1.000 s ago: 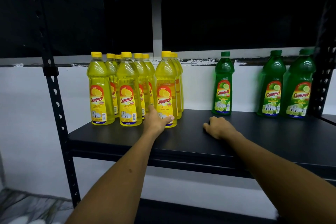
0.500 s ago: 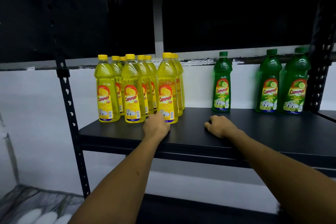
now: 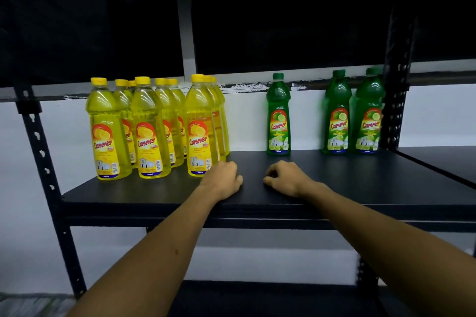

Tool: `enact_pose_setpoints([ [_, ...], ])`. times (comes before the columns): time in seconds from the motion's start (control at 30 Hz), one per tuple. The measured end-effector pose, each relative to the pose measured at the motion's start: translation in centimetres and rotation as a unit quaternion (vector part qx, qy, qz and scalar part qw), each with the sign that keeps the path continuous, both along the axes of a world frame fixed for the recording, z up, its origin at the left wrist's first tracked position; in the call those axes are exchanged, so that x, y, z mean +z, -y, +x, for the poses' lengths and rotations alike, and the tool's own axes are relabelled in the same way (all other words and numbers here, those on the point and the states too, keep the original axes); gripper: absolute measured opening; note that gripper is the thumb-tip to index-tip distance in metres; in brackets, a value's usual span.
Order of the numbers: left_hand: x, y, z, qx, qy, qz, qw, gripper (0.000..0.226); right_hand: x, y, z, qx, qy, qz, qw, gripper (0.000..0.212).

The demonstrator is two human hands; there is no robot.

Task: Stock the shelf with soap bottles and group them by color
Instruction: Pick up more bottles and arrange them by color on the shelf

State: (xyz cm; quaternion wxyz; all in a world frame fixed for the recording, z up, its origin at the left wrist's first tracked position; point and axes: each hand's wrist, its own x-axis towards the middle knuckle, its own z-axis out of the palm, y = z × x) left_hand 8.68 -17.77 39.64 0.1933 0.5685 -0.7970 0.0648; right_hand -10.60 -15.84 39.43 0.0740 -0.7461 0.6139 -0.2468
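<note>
Resting loosely curled, empty: left hand (image 3: 222,180) beside yellow bottle (image 3: 199,134), right hand (image 3: 286,179) apart.

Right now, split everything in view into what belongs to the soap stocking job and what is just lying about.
Job: yellow bottles, lone green bottle, green pair, shelf board, left hand, right hand.
Lying about: rack post, white wall, lower shelf.

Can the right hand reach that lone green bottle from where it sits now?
Probably yes: the right hand rests on the shelf in front of the lone green bottle, with only bare shelf between them.
</note>
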Motion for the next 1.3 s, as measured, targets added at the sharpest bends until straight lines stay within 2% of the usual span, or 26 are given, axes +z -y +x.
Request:
enact_pose_setpoints([
  [0.13,-0.5,2.4,-1.5,-0.014,-0.007,0.026,1.0,0.04,0.1,1.0,-2.3,-0.036,0.029,-0.021,0.999,0.024],
  [0.27,-0.8,4.8,-2.2,-0.022,-0.011,0.051,0.998,0.047,-0.1,3.5,-4.9,-0.095,0.108,-0.05,0.988,0.021],
  [0.4,-1.1,7.0,-2.6,-0.02,-0.018,0.057,0.998,0.05,-0.2,7.4,-6.3,-0.144,0.179,-0.063,0.971,0.031],
  [0.57,-1.2,9.0,-3.0,-0.012,-0.03,0.08,0.996,0.051,0.2,11.9,-6.7,-0.169,0.279,-0.055,0.944,0.07],
  [0.67,-1.2,9.3,-3.1,-0.006,-0.03,0.096,0.995,0.053,0.5,13.7,-6.3,-0.157,0.293,-0.056,0.942,0.077],
  [0.8,-1.0,8.9,-3.3,-0.003,-0.027,0.105,0.994,0.053,0.5,15.2,-5.8,-0.141,0.295,-0.073,0.942,0.069],
  [1.1,-0.6,8.2,-3.5,0.004,-0.026,0.118,0.993,0.044,0.3,16.0,-2.6,-0.094,0.282,-0.077,0.952,0.068],
  [1.3,-0.6,8.2,-3.5,0.018,-0.014,0.107,0.994,0.062,0.3,16.5,-1.0,-0.093,0.27,-0.072,0.956,0.071],
])
